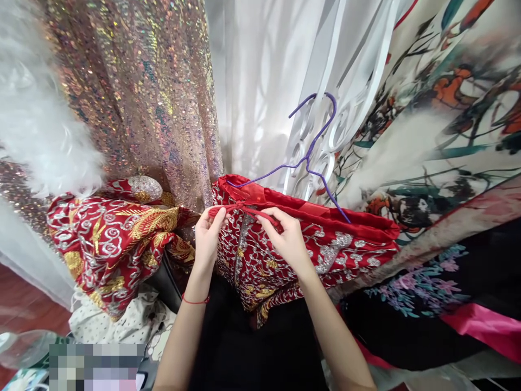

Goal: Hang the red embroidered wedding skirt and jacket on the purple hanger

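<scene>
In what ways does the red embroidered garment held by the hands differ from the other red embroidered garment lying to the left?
The held red garment hangs on a purple hanger, while the left red garment lies in a crumpled heap. The left hand and right hand pinch a thin red cord at the held one; nothing touches the left one. The held one shows mostly silver embroidery, the left one more gold. Both are red with swirling metallic embroidery.

Both hands [248,233] pinch red garment's [309,244] ties [244,209]
</scene>
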`<control>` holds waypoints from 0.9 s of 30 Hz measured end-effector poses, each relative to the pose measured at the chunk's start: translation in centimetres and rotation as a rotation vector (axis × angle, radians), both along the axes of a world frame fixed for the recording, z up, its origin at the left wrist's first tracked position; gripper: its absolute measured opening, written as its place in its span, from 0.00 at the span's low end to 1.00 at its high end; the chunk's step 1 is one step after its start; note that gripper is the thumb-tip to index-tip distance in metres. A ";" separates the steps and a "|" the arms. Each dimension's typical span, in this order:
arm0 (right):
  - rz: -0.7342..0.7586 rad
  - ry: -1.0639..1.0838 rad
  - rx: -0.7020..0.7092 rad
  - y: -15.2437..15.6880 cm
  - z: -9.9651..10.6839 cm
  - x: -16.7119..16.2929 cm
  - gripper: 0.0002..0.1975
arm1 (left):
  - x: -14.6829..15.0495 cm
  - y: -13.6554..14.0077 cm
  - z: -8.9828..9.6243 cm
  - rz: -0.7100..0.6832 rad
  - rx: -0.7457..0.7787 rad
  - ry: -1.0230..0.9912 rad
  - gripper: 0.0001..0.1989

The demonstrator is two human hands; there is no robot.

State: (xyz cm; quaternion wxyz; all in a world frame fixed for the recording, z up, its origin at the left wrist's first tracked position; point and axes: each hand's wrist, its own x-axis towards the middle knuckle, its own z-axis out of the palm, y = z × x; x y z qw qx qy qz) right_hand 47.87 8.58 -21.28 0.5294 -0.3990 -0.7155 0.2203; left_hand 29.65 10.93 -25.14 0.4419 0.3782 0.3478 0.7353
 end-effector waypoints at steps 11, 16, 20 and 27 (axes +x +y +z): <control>0.119 0.166 -0.110 -0.4 -0.4 1.5 0.14 | 0.8 1.1 -0.1 -0.009 -0.040 -0.342 0.15; 0.102 0.179 -0.112 -0.2 -0.7 1.3 0.19 | 0.6 1.6 0.5 -0.029 -0.037 -0.372 0.10; 0.116 0.130 -0.147 -0.2 -0.6 1.3 0.15 | 0.2 1.7 0.8 -0.063 -0.041 -0.402 0.08; 0.104 0.086 -0.125 -0.5 -0.6 1.9 0.13 | 0.4 2.3 2.3 -0.157 -0.077 -0.451 0.13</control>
